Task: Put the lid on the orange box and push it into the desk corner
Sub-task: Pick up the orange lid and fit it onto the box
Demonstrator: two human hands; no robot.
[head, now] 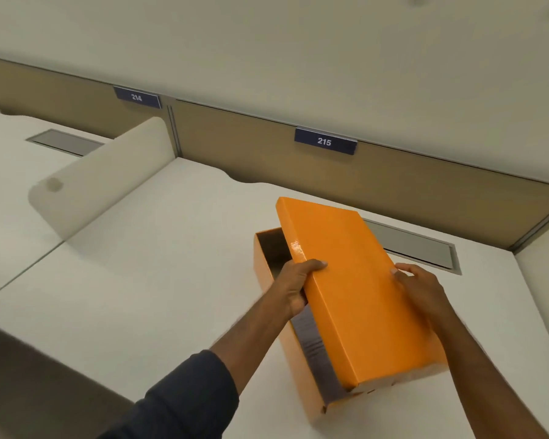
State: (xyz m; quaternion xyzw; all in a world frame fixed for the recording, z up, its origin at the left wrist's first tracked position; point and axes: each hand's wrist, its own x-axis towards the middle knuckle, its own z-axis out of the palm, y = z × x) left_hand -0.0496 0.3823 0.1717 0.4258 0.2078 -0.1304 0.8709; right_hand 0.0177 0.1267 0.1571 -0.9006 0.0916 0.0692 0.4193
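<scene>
An orange box point(298, 359) stands on the white desk point(156, 280), its dark inside showing along the left and far end. Over it lies the orange lid point(355, 289), shifted to the right and tilted, not seated on the rim. My left hand point(298, 283) grips the lid's left long edge, thumb on top. My right hand point(422, 289) holds the lid's right long edge. The box's right side is hidden under the lid.
A tan partition point(425, 179) with a "215" tag point(325, 141) runs along the back of the desk. A grey cable hatch point(419, 245) lies behind the box. A white side divider point(102, 179) stands at left, another point(545, 280) at right.
</scene>
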